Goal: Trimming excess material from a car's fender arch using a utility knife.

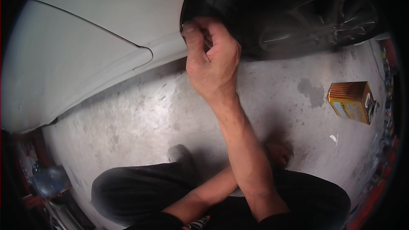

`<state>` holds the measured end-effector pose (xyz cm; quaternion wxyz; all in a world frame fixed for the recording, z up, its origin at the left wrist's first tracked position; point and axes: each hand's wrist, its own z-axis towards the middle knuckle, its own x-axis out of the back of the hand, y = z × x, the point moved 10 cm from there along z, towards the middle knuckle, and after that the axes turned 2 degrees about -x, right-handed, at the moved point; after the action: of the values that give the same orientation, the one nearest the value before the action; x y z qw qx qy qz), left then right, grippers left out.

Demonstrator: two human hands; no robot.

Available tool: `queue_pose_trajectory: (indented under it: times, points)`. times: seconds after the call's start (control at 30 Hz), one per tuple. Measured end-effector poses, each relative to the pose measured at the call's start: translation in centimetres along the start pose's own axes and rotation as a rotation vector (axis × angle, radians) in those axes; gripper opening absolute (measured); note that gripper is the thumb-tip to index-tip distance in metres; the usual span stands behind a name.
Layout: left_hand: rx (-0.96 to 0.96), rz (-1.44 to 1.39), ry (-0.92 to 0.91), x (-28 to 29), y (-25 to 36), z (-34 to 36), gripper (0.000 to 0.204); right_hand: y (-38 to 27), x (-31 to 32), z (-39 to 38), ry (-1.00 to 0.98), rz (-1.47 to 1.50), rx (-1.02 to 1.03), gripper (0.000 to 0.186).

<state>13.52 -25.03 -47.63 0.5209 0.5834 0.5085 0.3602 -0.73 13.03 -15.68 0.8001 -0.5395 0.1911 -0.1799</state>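
While an orange-and-yellow rectangular can (351, 101) lies tipped on the concrete floor (140, 115) well to the right, with a dark cap at its right end and a label panel too blurred to make out, a small white scrap (334, 138) sits on the floor just below it. At the top of the view the right hand (211, 57) is closed on the dark edge of the wheel arch (187, 10), its thumb up against that edge and its fingers curled behind it. That arch rim is a thin black lip curving down where the white car body panel (85, 47) ends; behind it the black tyre (238, 4) and a dark spoked wheel (328, 17) stand on the floor. The left hand (279, 153) is low down by the knees, crossed under the right forearm and resting near the floor; whether it is open or closed cannot be told. The person crouches in dark trousers (136, 187), with a grey shoe (179, 153) showing. The concrete is pale, stained and patchy. At the lower left a clear water bottle (49, 179) rests among red framing.
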Motion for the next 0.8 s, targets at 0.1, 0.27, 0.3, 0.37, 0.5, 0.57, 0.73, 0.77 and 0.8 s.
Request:
queue_pose_trajectory:
  times: [0.1,0.27,0.3,0.37,0.5,0.57,0.73,0.77,0.8]
  points:
    - [-0.056,0.022,0.050,-0.5,0.3,0.1,0.053,2.3,-0.6,-1.1,0.007,-0.101,-0.018,0.017]
    - [-0.046,0.086,-0.076,-0.1,0.9,-0.5,0.048,1.4,-0.6,-1.0,0.004,0.110,-0.141,0.023]
    - [-0.049,0.069,-0.062,-0.3,1.6,0.0,0.048,1.1,0.5,-0.7,0.021,0.088,-0.141,0.023]
    - [-0.035,0.060,-0.060,-0.6,2.0,-0.4,0.047,-0.7,0.4,-0.1,-0.008,0.123,-0.018,0.026]
    - [-0.014,0.059,-0.010,1.0,2.9,-1.9,0.052,-0.4,-0.6,-0.2,-0.008,0.153,-0.023,0.023]
    - [0.002,0.065,-0.037,0.9,3.8,-2.3,0.055,-1.4,-0.1,0.0,0.036,0.116,0.055,0.022]
    - [0.120,0.126,-0.007,1.3,4.7,-2.3,0.061,-1.1,1.0,0.2,-0.004,0.085,0.023,0.022]
    - [0.124,0.131,0.002,1.6,4.4,-2.6,0.061,-1.6,0.6,0.3,-0.011,0.087,0.057,0.022]
    - [0.121,0.140,0.008,1.6,4.2,-2.8,0.062,-1.8,0.3,0.2,-0.017,0.094,0.061,0.022]
